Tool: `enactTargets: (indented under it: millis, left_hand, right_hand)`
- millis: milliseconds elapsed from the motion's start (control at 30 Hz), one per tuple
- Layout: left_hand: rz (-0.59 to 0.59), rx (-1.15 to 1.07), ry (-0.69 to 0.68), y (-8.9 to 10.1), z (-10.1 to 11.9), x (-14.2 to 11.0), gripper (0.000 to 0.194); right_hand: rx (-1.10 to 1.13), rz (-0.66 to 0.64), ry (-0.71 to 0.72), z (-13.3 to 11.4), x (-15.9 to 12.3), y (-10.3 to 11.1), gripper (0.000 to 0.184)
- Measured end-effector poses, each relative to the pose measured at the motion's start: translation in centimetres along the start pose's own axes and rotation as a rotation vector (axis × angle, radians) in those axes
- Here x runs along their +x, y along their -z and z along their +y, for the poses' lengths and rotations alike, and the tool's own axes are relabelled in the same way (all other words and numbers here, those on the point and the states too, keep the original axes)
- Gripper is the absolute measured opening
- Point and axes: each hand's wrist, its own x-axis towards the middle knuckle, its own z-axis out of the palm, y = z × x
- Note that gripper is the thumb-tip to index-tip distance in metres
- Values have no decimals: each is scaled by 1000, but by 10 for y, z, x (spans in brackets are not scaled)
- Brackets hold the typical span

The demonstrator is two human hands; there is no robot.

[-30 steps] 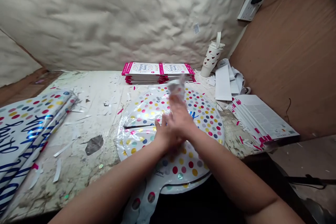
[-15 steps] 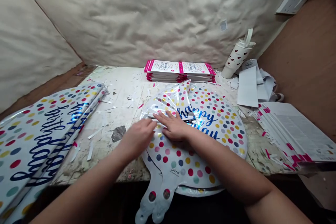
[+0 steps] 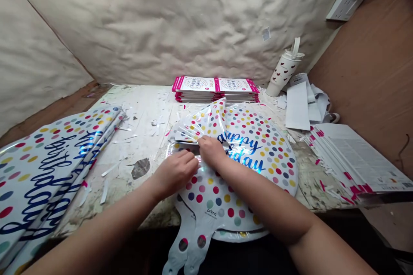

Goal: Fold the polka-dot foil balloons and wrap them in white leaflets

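The left hand (image 3: 174, 173) and right hand (image 3: 211, 151) curl closed on the fold of a polka-dot foil balloon (image 3: 258, 146) — its crease runs sideways, the flap (image 3: 201, 122) lying just ahead, nearer the right hand.

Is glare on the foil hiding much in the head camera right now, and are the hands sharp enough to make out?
Head view: glare flares on the blue lettering of the foil balloon and on the pile of foil balloons at the left, though the lettering stays readable. The left hand and right hand look fairly sharp, with no strong blur. Wide-angle distortion bends the table toward the frame edges.
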Motion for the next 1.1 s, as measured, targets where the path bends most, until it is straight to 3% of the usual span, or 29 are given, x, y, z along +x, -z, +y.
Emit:
enactTargets:
  millis: [67, 133, 200, 267, 333, 400, 500, 567, 633, 700, 767, 833, 1000, 1100]
  left_hand:
    - [-88, -81, 57, -17, 4, -7, 40]
    - [-190, -115, 221, -33, -2, -13, 70]
    - [-280, -150, 364, -43, -10, -17, 87]
    - [-317, -204, 439, -44, -15, -16, 92]
    - [-276, -304, 495, -38, -14, -12, 93]
    - [-195, -554, 605, -26, -6, -5, 85]
    - [-206, -1156, 844, -2, 18, 5, 74]
    - [-334, -1549, 958, 11, 38, 8, 71]
    - [-444, -1843, 1054, 19, 56, 8, 50]
    - [-469, -2042, 1188, 20, 67, 6, 37]
    - [-442, -2071, 1266, 19, 72, 2, 35]
    - [-437, -2072, 1275, 20, 71, -1, 34]
    - [-586, -2064, 1068, 26, 67, -1, 48]
    - [-584, -1986, 1058, 25, 69, -1, 52]
  right_hand:
    - [33, 89, -24, 16, -1, 15, 21]
    - [67, 221, -77, 41, -6, 42, 26]
    - [104, 470, -164, 71, -17, 75, 32]
    - [140, 878, -246, 94, -35, 104, 31]
    - [84, 1070, -162, 102, -59, 120, 21]
    - [3, 929, 88, 96, -84, 120, 22]
    - [-34, 482, 405, 71, -114, 98, 43]
    - [-55, 305, 452, 56, -126, 82, 43]
    - [-50, 197, 447, 48, -132, 75, 35]
    - [32, 92, 415, 46, -135, 75, 36]
    - [122, 16, 380, 49, -135, 80, 48]
    - [138, 0, 377, 53, -134, 85, 44]
    - [-10, -79, 445, 48, -133, 75, 44]
    - [44, 7, 276, 46, -129, 64, 45]
